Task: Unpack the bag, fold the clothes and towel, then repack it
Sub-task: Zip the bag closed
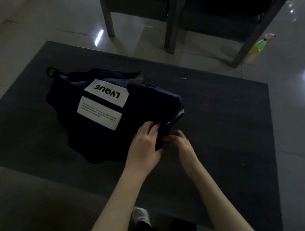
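A dark navy duffel bag (103, 135) with white labels lies on its side on a low dark table (227, 129). Its contents are hidden. My left hand (144, 143) grips the bag's near right end, fingers curled over the fabric beside a metal ring. My right hand (180, 140) pinches the same end from the right, at the dark strap or zipper tab; its fingertips are hidden behind the fabric.
Two dark chairs (205, 17) with grey legs stand beyond the table's far edge. A green spray bottle (259, 45) sits on the shiny tiled floor at the right. My white shoe (141, 216) shows under the table's near edge.
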`<state>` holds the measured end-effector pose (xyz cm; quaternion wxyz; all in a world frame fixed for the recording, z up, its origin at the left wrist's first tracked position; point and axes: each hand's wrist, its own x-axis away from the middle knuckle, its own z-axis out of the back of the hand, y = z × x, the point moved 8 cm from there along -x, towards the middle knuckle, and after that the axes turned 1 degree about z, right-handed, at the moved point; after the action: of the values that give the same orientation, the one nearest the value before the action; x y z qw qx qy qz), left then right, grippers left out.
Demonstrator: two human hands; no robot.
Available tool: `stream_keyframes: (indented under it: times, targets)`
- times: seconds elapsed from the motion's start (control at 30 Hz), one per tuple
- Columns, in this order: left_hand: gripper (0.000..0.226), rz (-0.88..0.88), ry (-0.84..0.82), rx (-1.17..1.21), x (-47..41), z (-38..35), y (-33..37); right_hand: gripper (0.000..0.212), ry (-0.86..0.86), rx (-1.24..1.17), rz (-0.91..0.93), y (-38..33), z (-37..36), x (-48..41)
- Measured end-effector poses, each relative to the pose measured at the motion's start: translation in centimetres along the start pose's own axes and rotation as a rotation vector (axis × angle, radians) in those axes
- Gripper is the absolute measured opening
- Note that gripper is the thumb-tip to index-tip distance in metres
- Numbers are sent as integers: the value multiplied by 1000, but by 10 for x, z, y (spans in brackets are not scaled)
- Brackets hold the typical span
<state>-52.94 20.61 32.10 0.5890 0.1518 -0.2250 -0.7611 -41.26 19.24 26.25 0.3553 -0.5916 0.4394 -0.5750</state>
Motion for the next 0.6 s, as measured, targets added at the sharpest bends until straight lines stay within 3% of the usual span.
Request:
stream_keyframes:
  times: [0.17,0.3,0.43,0.53,0.6]
  targets:
    - [38,-28,280,-51,0,8,7,37,-7,30,117,-19,8,-5]
    - [21,-42,372,-21,0,12,7,37,25,92,217,-22,21,-12]
    - [17,-77,332,35,3,23,-7,29,139,128,286,-8,39,-19]
    - [17,-83,229,32,14,33,-20,37,237,135,364,2,51,-24]
    - [10,-70,152,32,27,38,-28,44,210,145,401,10,47,-25]
